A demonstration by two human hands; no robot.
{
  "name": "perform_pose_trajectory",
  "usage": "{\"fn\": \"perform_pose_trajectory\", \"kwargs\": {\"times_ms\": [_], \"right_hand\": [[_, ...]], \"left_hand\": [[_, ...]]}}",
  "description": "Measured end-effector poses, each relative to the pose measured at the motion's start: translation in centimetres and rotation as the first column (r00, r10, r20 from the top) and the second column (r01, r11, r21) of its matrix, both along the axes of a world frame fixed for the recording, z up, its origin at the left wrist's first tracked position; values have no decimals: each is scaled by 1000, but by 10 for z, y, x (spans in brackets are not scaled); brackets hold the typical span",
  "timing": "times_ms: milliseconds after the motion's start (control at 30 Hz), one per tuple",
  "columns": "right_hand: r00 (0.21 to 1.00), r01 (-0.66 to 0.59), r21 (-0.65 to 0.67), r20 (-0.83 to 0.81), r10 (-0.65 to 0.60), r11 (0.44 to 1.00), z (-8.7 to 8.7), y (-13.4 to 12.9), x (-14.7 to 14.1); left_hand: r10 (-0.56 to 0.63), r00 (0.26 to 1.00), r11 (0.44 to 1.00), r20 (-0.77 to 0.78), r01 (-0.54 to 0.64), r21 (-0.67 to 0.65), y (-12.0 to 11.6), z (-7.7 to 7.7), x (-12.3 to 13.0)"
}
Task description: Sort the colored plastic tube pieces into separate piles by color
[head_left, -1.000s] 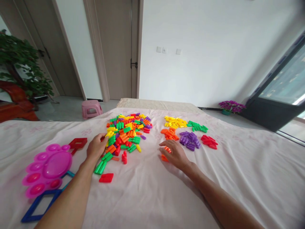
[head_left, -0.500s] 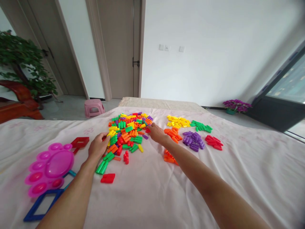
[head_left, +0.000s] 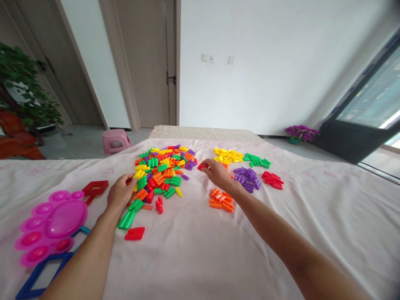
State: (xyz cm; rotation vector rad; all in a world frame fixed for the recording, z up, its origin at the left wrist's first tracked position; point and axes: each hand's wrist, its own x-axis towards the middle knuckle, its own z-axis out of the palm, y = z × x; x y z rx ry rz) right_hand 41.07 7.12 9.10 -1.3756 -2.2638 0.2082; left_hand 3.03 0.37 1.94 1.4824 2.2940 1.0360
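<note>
A mixed pile of plastic toy blocks (head_left: 161,166), shaped like joined tubes in several colours, lies left of the middle on the cloth. At its left edge is my left hand (head_left: 120,192), fingers curled around a dark red block (head_left: 128,181) that they partly cover. Between the pile and the sorted groups hovers my right hand (head_left: 217,173), pinching a red block (head_left: 202,166). Around and beyond it lie groups of yellow blocks (head_left: 227,156), green blocks (head_left: 256,160), purple blocks (head_left: 248,179), red blocks (head_left: 273,180) and orange blocks (head_left: 221,200), some orange ones hidden behind the hand.
A pink paw-shaped tray (head_left: 64,218) lies at left beside a red frame (head_left: 95,188) and a blue frame (head_left: 42,275). A loose red block (head_left: 135,233) sits nearer me on the pale cloth (head_left: 175,258). Beyond the cloth stands a pink stool (head_left: 116,141).
My right hand has moved right, away from the pile, with a red block in its fingers. My left hand stays at the pile's edge. The view has turned slightly right.
</note>
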Motion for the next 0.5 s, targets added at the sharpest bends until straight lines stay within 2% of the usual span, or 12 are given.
{"fn": "perform_pose_trajectory", "kwargs": {"times_ms": [100,167,233,300,400,433,500], "right_hand": [[983,169,78,-85,-163,982,1,-4,56],[942,331,99,-88,-323,939,0,-8,100],[862,507,115,-62,-503,854,-4,-11,145],[771,631,131,2,-636,765,-9,-15,186],[655,733,148,106,-748,663,-22,-20,230],[644,739,149,130,-754,657,-27,-21,238],[669,712,140,162,-726,688,-37,-21,246]], "left_hand": [[3,1000,1000,-2,-3,5,-1,1,1],[3,1000,1000,-5,-3,0,-1,1,1],[1,1000,1000,-6,-1,-7,-1,2,2],[2,1000,1000,-6,-2,-13,-1,2,2],[6,1000,1000,-7,-6,-11,0,2,1],[5,1000,1000,-7,-5,-8,0,1,1],[5,1000,1000,-11,-5,-3,-1,1,1]]}}
